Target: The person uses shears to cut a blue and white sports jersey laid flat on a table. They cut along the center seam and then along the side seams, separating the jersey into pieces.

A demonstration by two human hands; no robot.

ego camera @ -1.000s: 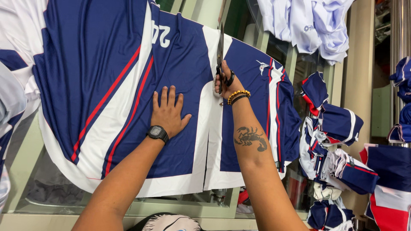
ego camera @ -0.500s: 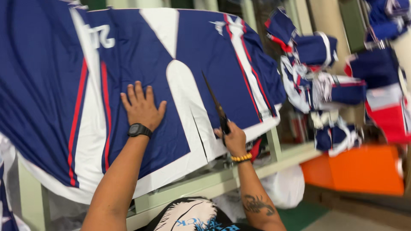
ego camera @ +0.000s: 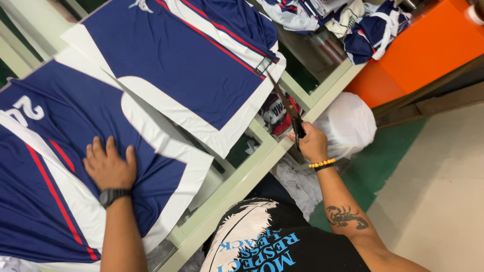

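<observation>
Left hand: the left hand [ego camera: 108, 166] lies flat on the near cloth [ego camera: 75, 166]. The fingers are spread out and point up and away. It grips nothing; it only presses down. A black watch [ego camera: 115, 195] sits on the wrist.

Right hand: the right hand [ego camera: 312, 143] is shut tight around the handle of the scissors [ego camera: 287, 108]. It is past the table edge, out to the right. A yellow bead band [ego camera: 322, 163] is on the wrist, and a dark drawing is on the arm.

Scissors: long and dark. The blades point up and away to the corner of the far cloth [ego camera: 191, 65]. I cannot tell if the blades are open.

Near cloth: blue with white edges and thin red lines. It lies on the table [ego camera: 242, 174], under the left hand.

Far cloth: the same colours. It lies apart from the near cloth, with a gap between them. Its white corner hangs close to the scissor tips.

Table: pale green frame with a see-through top.

Other things: a white bag [ego camera: 348, 123] is just past the right hand, low down. An orange box [ego camera: 428, 45] is further right. A heap of blue and white cloth [ego camera: 363, 25] lies at the top. The floor is green and grey.
</observation>
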